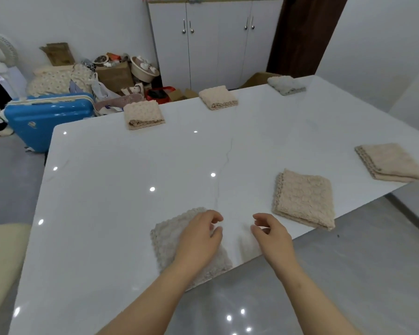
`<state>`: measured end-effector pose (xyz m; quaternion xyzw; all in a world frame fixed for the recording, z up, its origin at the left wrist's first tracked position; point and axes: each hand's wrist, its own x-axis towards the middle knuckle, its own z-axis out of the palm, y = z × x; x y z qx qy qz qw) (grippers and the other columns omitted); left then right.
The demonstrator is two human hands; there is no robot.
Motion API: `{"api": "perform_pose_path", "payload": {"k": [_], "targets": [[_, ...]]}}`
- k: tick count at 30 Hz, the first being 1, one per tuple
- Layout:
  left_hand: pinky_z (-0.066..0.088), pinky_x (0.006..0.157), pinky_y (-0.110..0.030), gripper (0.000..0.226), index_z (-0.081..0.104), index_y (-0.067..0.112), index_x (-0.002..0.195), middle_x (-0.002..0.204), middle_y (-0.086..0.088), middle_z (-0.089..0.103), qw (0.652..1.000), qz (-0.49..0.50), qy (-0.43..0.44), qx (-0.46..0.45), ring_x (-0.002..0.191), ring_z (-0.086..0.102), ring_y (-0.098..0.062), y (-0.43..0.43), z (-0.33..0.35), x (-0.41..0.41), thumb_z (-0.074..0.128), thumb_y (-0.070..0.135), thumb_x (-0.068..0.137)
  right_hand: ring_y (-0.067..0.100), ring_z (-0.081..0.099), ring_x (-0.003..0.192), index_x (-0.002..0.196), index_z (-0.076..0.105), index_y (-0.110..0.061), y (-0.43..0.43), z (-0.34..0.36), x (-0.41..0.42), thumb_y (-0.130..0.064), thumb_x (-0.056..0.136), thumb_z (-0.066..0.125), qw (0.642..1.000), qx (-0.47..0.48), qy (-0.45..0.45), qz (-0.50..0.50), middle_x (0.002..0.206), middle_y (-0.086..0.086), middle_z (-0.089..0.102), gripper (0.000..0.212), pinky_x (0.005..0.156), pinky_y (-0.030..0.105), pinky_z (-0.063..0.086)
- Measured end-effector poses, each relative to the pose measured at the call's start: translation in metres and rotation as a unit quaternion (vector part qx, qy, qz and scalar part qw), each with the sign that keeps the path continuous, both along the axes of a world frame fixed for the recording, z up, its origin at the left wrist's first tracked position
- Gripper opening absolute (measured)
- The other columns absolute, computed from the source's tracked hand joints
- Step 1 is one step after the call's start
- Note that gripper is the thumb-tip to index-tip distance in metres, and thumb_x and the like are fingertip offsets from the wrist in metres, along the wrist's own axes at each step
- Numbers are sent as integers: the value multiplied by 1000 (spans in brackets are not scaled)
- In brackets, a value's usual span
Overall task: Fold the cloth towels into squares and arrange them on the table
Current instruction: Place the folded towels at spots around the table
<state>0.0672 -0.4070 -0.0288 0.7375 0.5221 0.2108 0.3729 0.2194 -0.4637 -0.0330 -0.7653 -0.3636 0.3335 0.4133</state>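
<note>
Left hand lies over the right part of a greyish folded towel at the near edge of the table; grip loose, fingers half curled past the towel's side, nothing pinched. Right hand hovers near it over bare tabletop, grip likewise slack and empty. To the right: near beige towel, then right-edge beige towel. Along the far edge, well apart: far-left beige towel, far-middle beige towel, far grey towel. All folded square. Blue suitcase on the floor beyond.
</note>
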Motion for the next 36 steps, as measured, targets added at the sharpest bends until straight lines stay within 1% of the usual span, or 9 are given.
{"api": "perform_pose_path", "payload": {"k": [3,5,9,16,19,26,30,33,36], "targets": [[38,73,-13,21,56,22,110,110,7,56,999,-48,-9,-13,90,51,-4,8,3,37,47,17,91,4,53,83,114,59,-18,-2,3,34,-12,90,53,999,9,-12,-44,106,-5,58,26,74,20,38],[37,69,-10,21,56,21,111,110,7,54,998,-53,-11,-32,87,50,-4,12,4,65,47,18,92,8,53,85,112,59,-17,-3,0,59,-11,89,52,998,16,-19,-63,105,-4,59,25,70,17,38],[35,84,-18,28,52,20,121,124,0,51,998,-32,-2,-62,100,48,-9,21,-1,128,47,18,93,13,54,96,113,60,-14,-6,-5,111,-8,89,51,996,23,-26,-84,109,-1,60,27,77,20,38],[33,93,-22,33,55,13,121,132,-7,49,993,90,16,-75,119,47,-21,27,-18,206,48,12,89,17,54,95,115,58,-13,-20,-9,198,-7,87,50,997,-3,-51,-64,117,2,57,30,83,27,43],[35,89,-22,34,54,12,122,129,-7,51,986,123,0,-113,116,49,-21,18,-23,217,45,8,90,14,54,91,119,56,-12,-25,-14,219,-9,88,52,999,-24,-34,-32,118,3,57,32,83,25,40],[35,61,-21,23,53,10,105,103,-7,56,959,247,-7,-139,81,49,-16,-19,-33,218,44,1,86,17,52,103,119,55,-11,-25,-21,241,-8,89,51,999,-39,5,-5,117,4,56,30,86,24,39],[37,60,-23,19,46,12,105,101,-5,52,944,280,-25,-175,76,49,-13,-33,-25,222,47,6,86,14,52,98,118,56,-10,-21,-21,239,-6,88,53,999,-35,16,7,112,3,57,31,85,23,37],[42,91,-36,46,42,13,127,126,-9,48,957,273,68,-74,112,47,-26,-35,-26,223,55,22,84,15,52,99,118,55,-12,-22,-20,242,-7,88,52,999,-30,27,1,110,0,55,30,86,25,39],[32,106,-47,63,39,23,136,142,-8,41,971,81,182,130,132,32,-32,-32,-32,229,49,48,79,16,53,102,116,56,-13,-27,-21,243,-7,88,53,999,-28,36,-9,107,-1,55,29,89,26,40]]}}
